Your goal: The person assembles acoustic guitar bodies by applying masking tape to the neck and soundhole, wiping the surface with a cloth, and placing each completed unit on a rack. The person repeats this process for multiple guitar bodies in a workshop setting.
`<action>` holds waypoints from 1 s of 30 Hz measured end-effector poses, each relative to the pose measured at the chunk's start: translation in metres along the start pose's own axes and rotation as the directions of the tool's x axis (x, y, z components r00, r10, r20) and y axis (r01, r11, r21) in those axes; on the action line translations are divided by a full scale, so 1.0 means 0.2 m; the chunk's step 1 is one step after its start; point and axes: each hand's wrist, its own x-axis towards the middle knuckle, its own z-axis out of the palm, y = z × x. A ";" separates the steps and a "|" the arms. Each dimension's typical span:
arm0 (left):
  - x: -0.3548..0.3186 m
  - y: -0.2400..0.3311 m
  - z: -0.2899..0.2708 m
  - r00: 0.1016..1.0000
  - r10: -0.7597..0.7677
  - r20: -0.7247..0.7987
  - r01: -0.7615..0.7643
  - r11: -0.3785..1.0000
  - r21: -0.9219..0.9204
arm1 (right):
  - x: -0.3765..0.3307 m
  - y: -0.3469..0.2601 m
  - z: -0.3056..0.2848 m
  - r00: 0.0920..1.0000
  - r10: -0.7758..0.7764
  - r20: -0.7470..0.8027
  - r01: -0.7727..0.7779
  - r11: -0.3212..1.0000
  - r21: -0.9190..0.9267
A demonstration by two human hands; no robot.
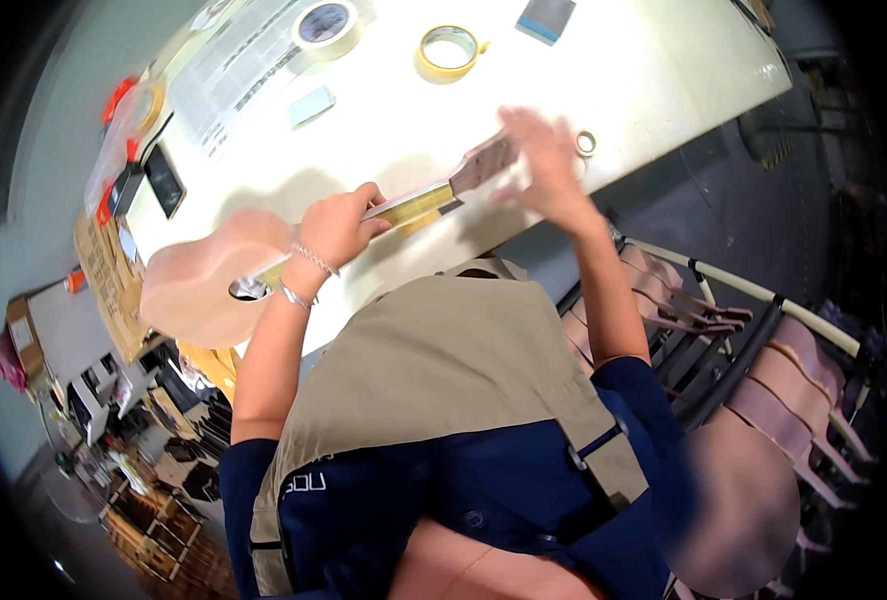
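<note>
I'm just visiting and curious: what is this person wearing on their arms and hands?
Both hands are bare, with no gloves. The left hand has two thin silver-coloured bracelets at the wrist, one like a beaded chain. The right hand is blurred; no jewellery can be made out. Short dark navy sleeves end near the elbows, under a tan apron.

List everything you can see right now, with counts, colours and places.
ukulele: one, pale unfinished wood, lying across the table, masked neck pointing right
table: one, cream top
tape rolls: two, yellowish, far side of the table
small ring: one, near the table edge by the right hand
grey block: one, far edge
blue card: one, pale, mid table
printed sheet: one, white, far left
rack of ukuleles: several, pale wood, right of the person
left hand: gripping the neck
right hand: open, blurred, over the headstock
</note>
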 end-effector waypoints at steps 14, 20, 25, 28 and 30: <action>0.15 0.12 0.35 0.809 0.371 -0.456 -0.271 0.924 0.270 | -0.03 -0.07 0.49 0.993 -0.105 -0.060 0.118 0.952 0.281; -0.20 -0.23 0.20 0.813 0.299 -0.500 -0.149 0.936 0.318 | -0.03 -0.06 0.49 0.991 -0.113 -0.073 0.129 0.956 0.265; -0.49 -0.52 0.06 0.834 0.218 -0.506 -0.098 0.963 0.253 | -0.03 -0.06 0.49 0.991 -0.120 -0.065 0.133 0.957 0.257; -0.47 -0.57 0.08 0.823 0.209 -0.528 -0.144 0.976 0.161 | -0.03 -0.08 0.49 0.990 -0.126 -0.064 0.138 0.959 0.248; -0.50 -0.60 0.09 0.828 0.174 -0.533 -0.135 0.985 0.112 | -0.03 -0.08 0.49 0.989 -0.129 -0.069 0.142 0.961 0.236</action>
